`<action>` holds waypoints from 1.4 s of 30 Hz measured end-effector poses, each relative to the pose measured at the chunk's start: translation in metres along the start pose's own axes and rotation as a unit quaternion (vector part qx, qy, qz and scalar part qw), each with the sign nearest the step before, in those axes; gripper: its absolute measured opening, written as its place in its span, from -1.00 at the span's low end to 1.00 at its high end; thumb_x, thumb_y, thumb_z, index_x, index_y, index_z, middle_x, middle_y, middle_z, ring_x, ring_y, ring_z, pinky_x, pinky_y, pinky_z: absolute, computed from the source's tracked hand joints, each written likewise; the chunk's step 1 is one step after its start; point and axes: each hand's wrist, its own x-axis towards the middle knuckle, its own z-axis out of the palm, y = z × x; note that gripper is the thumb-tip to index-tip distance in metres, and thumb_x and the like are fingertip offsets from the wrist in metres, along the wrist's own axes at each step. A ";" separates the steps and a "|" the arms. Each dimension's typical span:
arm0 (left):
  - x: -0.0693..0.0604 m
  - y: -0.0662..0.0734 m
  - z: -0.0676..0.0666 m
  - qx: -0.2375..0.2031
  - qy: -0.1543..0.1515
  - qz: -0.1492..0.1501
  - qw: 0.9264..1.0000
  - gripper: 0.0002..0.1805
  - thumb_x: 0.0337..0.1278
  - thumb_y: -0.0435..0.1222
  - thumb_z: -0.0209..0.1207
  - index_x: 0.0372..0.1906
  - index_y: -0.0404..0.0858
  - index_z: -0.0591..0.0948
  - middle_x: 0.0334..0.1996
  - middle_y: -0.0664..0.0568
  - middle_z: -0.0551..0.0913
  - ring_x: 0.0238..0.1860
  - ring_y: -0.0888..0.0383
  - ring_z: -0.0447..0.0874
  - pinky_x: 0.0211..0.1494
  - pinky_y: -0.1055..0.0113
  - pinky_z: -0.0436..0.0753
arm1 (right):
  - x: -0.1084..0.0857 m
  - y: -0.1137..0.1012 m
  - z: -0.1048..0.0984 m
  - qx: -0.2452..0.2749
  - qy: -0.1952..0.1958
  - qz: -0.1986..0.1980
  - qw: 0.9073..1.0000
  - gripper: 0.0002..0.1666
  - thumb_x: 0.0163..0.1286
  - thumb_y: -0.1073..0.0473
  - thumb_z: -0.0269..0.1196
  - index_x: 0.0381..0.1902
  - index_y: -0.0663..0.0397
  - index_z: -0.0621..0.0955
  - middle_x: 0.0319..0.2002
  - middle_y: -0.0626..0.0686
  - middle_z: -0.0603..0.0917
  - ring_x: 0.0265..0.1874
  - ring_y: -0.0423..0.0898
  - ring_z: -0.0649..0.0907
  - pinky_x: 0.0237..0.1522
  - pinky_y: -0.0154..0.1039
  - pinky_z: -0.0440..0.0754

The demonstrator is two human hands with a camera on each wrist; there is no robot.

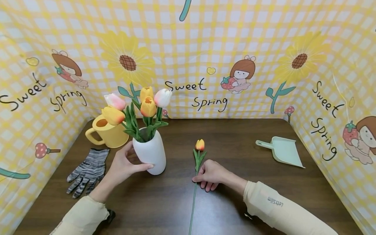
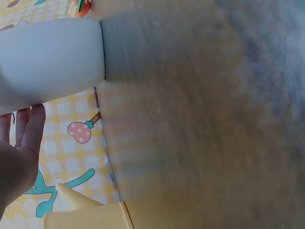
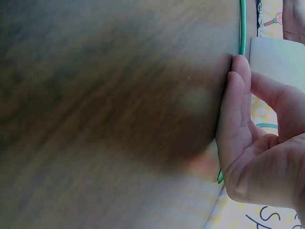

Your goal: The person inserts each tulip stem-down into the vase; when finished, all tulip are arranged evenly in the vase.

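Observation:
A white vase (image 1: 152, 155) stands on the table left of centre, with several yellow, orange and pink-white artificial tulips (image 1: 148, 107) in it. My left hand (image 1: 126, 164) grips the vase from its left side, thumb across the front; its other fingers are partly hidden behind. In the left wrist view the vase (image 2: 52, 57) fills the upper left, with fingers against its side. A single orange-yellow tulip (image 1: 199, 145) lies along the table near the middle, stem toward the front edge. My right hand (image 1: 212, 174) pinches its green stem (image 3: 243, 28) below the leaves, the fingers close to the tabletop.
A yellow watering can (image 1: 113, 135) stands behind the left hand, at the back left. Nearer lies a grey striped knitted glove (image 1: 89, 171). A pale green dustpan (image 1: 286, 151) lies at the right. Yellow checked cloth walls (image 1: 188, 58) enclose the brown table (image 1: 235, 140) at the back and sides.

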 end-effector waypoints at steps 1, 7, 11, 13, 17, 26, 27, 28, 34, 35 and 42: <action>0.000 0.000 0.000 0.000 0.001 0.000 1.000 -0.07 -0.23 -0.28 0.65 0.35 0.10 0.46 0.10 0.18 0.65 0.08 0.16 0.66 0.07 0.39 0.64 | 0.000 0.000 0.000 0.001 0.000 -0.001 1.000 -0.67 0.26 -0.02 0.48 -0.53 0.08 0.71 -0.66 0.04 0.70 -0.72 -0.07 0.70 -0.65 -0.17 0.69; 0.000 0.000 -0.001 -0.001 0.000 -0.001 1.000 -0.08 -0.24 -0.27 0.65 0.34 0.08 0.46 0.09 0.16 0.65 0.08 0.16 0.65 0.07 0.37 0.65 | 0.002 0.001 0.000 0.003 -0.002 0.003 1.000 -0.69 0.27 -0.01 0.47 -0.53 0.06 0.71 -0.66 0.04 0.71 -0.71 -0.07 0.71 -0.64 -0.17 0.69; 0.000 -0.001 -0.001 -0.001 0.000 -0.002 1.000 -0.08 -0.22 -0.26 0.65 0.35 0.06 0.46 0.10 0.15 0.65 0.08 0.15 0.65 0.07 0.37 0.65 | 0.002 0.001 0.000 0.009 -0.007 0.007 1.000 -0.70 0.27 0.02 0.47 -0.52 0.09 0.71 -0.65 0.05 0.71 -0.71 -0.07 0.71 -0.64 -0.16 0.69; -0.001 -0.001 -0.001 -0.001 0.000 -0.003 1.000 -0.09 -0.22 -0.26 0.65 0.35 0.05 0.46 0.10 0.15 0.65 0.09 0.15 0.65 0.08 0.37 0.65 | 0.002 0.001 0.000 0.012 -0.008 0.008 1.000 -0.70 0.26 0.03 0.47 -0.52 0.10 0.70 -0.64 0.05 0.71 -0.71 -0.07 0.70 -0.63 -0.16 0.69; -0.001 -0.001 -0.001 0.000 0.000 -0.008 1.000 -0.10 -0.21 -0.25 0.64 0.34 0.05 0.46 0.11 0.16 0.64 0.10 0.14 0.64 0.08 0.36 0.64 | 0.002 0.001 0.000 0.015 -0.011 0.008 1.000 -0.71 0.27 0.03 0.47 -0.50 0.10 0.71 -0.64 0.05 0.71 -0.72 -0.08 0.70 -0.63 -0.16 0.69; -0.001 0.000 -0.001 -0.007 -0.001 -0.008 1.000 -0.07 -0.22 -0.27 0.65 0.36 0.06 0.45 0.11 0.15 0.64 0.11 0.14 0.64 0.09 0.37 0.64 | 0.002 0.003 0.000 0.051 -0.012 0.006 0.999 -0.76 0.25 0.10 0.46 -0.48 0.14 0.71 -0.61 0.06 0.72 -0.70 -0.10 0.69 -0.63 -0.18 0.70; -0.001 0.000 -0.001 -0.006 -0.001 -0.008 1.000 -0.08 -0.22 -0.27 0.65 0.36 0.06 0.45 0.11 0.15 0.64 0.10 0.14 0.65 0.08 0.38 0.64 | 0.002 0.003 0.001 0.059 -0.013 0.004 0.998 -0.78 0.25 0.11 0.45 -0.47 0.14 0.71 -0.60 0.06 0.72 -0.70 -0.11 0.69 -0.63 -0.18 0.70; -0.001 0.000 -0.001 -0.005 0.000 -0.008 1.000 -0.08 -0.22 -0.27 0.65 0.35 0.06 0.45 0.11 0.16 0.64 0.10 0.15 0.65 0.08 0.38 0.64 | 0.002 0.004 0.001 0.066 -0.014 0.002 0.998 -0.79 0.25 0.12 0.45 -0.46 0.14 0.72 -0.59 0.06 0.72 -0.70 -0.11 0.69 -0.63 -0.17 0.70; -0.001 0.000 -0.001 -0.005 0.001 -0.011 1.000 -0.09 -0.23 -0.25 0.65 0.33 0.05 0.47 0.10 0.14 0.65 0.09 0.13 0.65 0.06 0.35 0.66 | 0.001 0.006 -0.001 0.136 -0.041 0.000 0.990 -0.84 0.28 0.19 0.38 -0.35 0.21 0.71 -0.46 0.11 0.75 -0.63 -0.10 0.71 -0.59 -0.12 0.72; -0.001 -0.001 -0.001 -0.004 0.001 -0.011 1.000 -0.09 -0.23 -0.25 0.65 0.33 0.05 0.47 0.10 0.14 0.65 0.09 0.13 0.65 0.06 0.33 0.66 | 0.001 0.006 -0.001 0.147 -0.047 -0.001 0.988 -0.85 0.28 0.21 0.36 -0.33 0.23 0.70 -0.44 0.12 0.75 -0.62 -0.10 0.71 -0.57 -0.11 0.73; 0.000 -0.001 -0.001 0.001 0.001 -0.005 1.000 -0.09 -0.23 -0.25 0.65 0.34 0.02 0.47 0.10 0.13 0.65 0.08 0.13 0.65 0.07 0.33 0.66 | -0.002 0.006 -0.004 0.187 -0.074 -0.012 0.980 -0.76 0.29 0.28 0.28 -0.11 0.30 0.64 -0.35 0.15 0.75 -0.56 -0.07 0.70 -0.50 -0.06 0.75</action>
